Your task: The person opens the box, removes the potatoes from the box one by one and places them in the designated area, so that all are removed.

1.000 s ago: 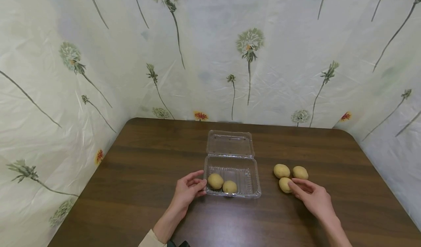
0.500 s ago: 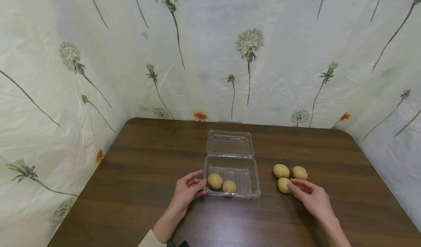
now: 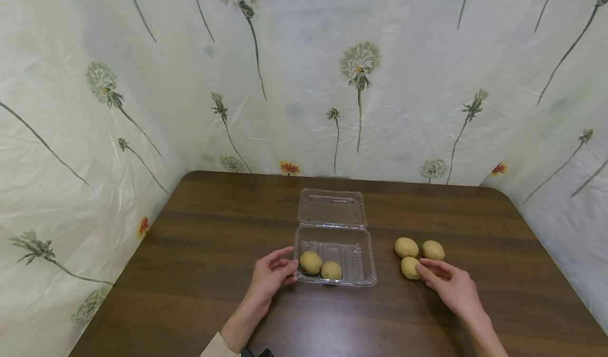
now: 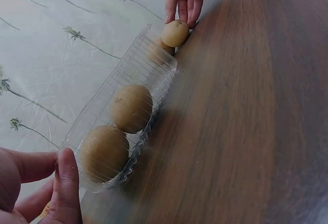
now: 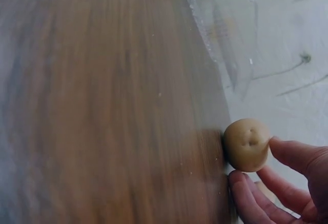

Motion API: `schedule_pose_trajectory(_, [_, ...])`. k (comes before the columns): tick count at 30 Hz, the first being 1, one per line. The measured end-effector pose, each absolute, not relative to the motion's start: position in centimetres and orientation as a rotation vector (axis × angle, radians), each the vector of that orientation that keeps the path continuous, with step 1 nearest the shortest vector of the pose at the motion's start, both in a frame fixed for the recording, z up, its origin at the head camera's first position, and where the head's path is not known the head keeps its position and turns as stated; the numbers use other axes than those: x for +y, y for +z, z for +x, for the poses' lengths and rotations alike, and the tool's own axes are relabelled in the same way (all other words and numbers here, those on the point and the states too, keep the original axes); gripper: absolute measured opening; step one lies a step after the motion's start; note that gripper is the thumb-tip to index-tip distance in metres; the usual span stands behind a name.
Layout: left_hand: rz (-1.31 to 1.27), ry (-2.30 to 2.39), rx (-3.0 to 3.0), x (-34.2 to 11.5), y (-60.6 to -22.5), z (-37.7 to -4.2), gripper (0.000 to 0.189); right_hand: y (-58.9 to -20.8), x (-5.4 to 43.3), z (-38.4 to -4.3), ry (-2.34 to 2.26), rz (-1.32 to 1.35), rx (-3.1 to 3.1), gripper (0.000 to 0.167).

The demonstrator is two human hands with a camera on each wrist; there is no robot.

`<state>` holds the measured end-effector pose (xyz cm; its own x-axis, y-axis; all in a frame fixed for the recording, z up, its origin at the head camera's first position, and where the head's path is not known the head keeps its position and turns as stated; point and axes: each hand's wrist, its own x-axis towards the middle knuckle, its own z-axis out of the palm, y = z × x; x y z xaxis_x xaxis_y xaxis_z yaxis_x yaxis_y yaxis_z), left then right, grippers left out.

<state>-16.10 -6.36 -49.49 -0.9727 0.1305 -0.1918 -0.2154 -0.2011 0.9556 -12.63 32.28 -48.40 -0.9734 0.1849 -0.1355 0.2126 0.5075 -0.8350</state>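
My left hand [image 3: 268, 279] pinches the left rim of a clear plastic clamshell container [image 3: 353, 259], thumb against fingers, as the left wrist view also shows. Its lid [image 3: 331, 209] lies folded back, away from me. Two potatoes sit inside, a larger one [image 3: 311, 262] at the left and a smaller one [image 3: 331, 270] beside it. To the right of the container my right hand [image 3: 456, 289] holds a yellowish potato [image 5: 246, 145] between thumb and fingers, low at the table. Two more potatoes, one left [image 3: 406, 247] and one right [image 3: 433, 250], lie just behind it.
Everything rests on a dark brown wooden table [image 3: 214, 230] with rounded far corners. A pale sheet [image 3: 294, 82] printed with dandelions hangs behind it and along both sides.
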Motion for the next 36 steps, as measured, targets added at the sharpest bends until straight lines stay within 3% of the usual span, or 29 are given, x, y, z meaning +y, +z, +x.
schedule_pose_trajectory(19, [-0.096,2.266,1.828,-6.4,-49.5,-16.1,0.046,-48.2,33.4,-11.4,-1.511,0.419,2.626,0.069])
schedule_pose_trajectory(36, [-0.107,2.261,1.832,-6.4,-49.6,-16.1,0.044,-48.4,32.4,-9.4,-1.488,0.397,2.554,0.057])
